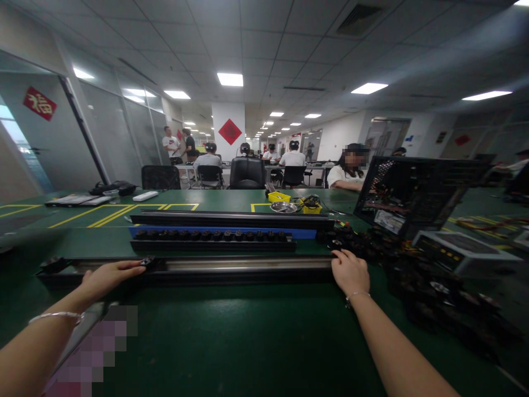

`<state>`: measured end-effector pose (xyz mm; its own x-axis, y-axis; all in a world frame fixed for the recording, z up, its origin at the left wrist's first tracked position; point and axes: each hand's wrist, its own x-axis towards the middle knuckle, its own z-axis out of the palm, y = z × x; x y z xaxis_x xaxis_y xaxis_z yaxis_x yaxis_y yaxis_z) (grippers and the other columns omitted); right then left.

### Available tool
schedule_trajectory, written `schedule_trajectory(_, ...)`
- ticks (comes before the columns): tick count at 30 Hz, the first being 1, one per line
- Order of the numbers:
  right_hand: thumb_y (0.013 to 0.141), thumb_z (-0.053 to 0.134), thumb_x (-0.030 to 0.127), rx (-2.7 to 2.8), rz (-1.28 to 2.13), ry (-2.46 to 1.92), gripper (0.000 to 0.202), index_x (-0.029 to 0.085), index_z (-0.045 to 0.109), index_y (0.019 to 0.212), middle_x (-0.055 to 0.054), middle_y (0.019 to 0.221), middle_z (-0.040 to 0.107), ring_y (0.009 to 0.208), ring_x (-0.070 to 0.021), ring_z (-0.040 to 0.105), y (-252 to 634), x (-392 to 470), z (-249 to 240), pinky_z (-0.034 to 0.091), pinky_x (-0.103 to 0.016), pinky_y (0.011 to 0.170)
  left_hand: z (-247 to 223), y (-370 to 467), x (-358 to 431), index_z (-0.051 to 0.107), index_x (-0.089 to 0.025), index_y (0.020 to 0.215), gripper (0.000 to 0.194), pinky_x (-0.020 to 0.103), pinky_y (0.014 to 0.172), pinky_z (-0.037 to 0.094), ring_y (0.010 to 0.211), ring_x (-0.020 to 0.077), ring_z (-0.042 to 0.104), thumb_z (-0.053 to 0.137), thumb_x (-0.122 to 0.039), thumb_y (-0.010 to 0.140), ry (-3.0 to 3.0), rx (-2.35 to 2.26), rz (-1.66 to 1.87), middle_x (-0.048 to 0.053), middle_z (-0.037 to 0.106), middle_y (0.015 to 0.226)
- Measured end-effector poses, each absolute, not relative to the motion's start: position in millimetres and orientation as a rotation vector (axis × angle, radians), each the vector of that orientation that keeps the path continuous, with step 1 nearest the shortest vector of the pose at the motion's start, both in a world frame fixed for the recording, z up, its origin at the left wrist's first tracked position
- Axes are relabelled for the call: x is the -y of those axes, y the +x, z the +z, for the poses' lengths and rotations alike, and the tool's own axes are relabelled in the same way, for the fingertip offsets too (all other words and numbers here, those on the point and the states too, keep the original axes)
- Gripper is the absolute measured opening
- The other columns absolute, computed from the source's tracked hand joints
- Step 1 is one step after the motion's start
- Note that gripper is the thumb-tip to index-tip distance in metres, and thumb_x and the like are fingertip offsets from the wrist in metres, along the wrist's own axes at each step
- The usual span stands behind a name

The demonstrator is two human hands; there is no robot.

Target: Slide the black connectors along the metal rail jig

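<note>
A long black rail point(243, 266) with a pale inner channel lies across the green table. Near its left part, my left hand point(108, 277) has its fingers closed on a small black part point(147, 263) in the channel. At the rail's right end is my right hand point(350, 271), its fingers bent together by a small black piece point(335, 244); what they hold, if anything, is hidden. Another black part point(55, 264) sits at the rail's left end. Behind lies a shorter black rail point(215, 245) with a row of several black parts.
A pile of black parts point(442, 292) spreads at the right, near a metal box point(463, 253) and an open computer case point(421, 193). Yellow trays point(279, 197) and a metal dish point(283, 207) stand farther back. A person point(349, 171) sits across the table.
</note>
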<state>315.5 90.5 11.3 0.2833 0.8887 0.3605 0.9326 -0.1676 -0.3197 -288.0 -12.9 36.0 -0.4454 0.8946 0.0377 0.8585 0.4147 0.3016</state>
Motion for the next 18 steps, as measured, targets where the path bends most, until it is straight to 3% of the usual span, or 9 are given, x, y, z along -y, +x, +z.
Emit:
schedule_trajectory(9, 0.082, 0.034, 0.029, 1.637, -0.195, -2.049, 0.044, 0.030, 0.065, 0.113, -0.002, 0.127, 0.054, 0.107, -0.0245, 0.048, 318.0, -96.3, 4.7, 0.040, -0.039, 0.089, 42.3, -278.4, 16.0, 0.058, -0.026, 0.121, 0.061, 0.070, 0.101, 0.008, 0.126, 0.0425, 0.038, 0.038, -0.063, 0.076, 1.565, -2.456, 0.282, 0.010, 0.057, 0.127)
schedule_trajectory(15, 0.083, 0.032, 0.030, 1.639, -0.175, -2.068, 0.045, 0.031, 0.064, 0.115, -0.001, 0.129, 0.053, 0.109, -0.0254, 0.047, 319.4, -97.9, 4.0, 0.041, -0.039, 0.088, 46.9, -272.2, 19.8, 0.052, -0.028, 0.126, 0.060, 0.070, 0.101, 0.005, 0.129, 0.0394, 0.035, 0.038, -0.060, 0.078, 1.589, -2.411, 0.215, 0.008, 0.054, 0.131)
schedule_trajectory(18, 0.083, 0.032, 0.031, 1.647, -0.170, -2.069, 0.045, 0.031, 0.064, 0.115, -0.001, 0.129, 0.053, 0.108, -0.0253, 0.047, 319.3, -97.3, 4.8, 0.041, -0.039, 0.089, 45.7, -274.0, 20.1, 0.055, -0.029, 0.122, 0.059, 0.070, 0.101, 0.009, 0.125, 0.0390, 0.041, 0.041, -0.062, 0.075, 1.627, -2.413, 0.246, 0.008, 0.057, 0.127)
